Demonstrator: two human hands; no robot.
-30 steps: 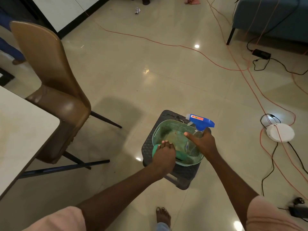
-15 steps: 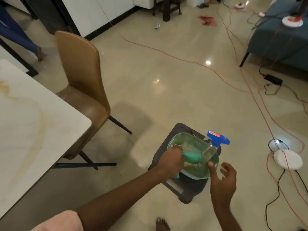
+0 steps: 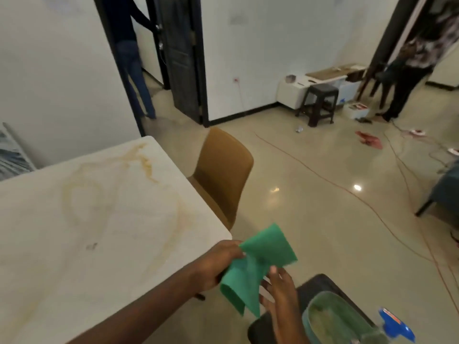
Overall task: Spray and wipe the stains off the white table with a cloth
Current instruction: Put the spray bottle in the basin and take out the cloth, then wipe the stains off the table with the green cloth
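Nearest, at 5 o'clock: blue spray bottle with an unreadable red label, leaning in a translucent green basin on a dark woven-look stool. Left hand as grip clenched on a thin, limp green cloth — held in the air just off the desk's rounded corner. Right hand released, fingertips against the hanging folds. White desk at 9 o'clock, smooth, streaked with yellow-brown stains. Beyond, tan moulded chair — then glossy open floor crossed by an orange cable.
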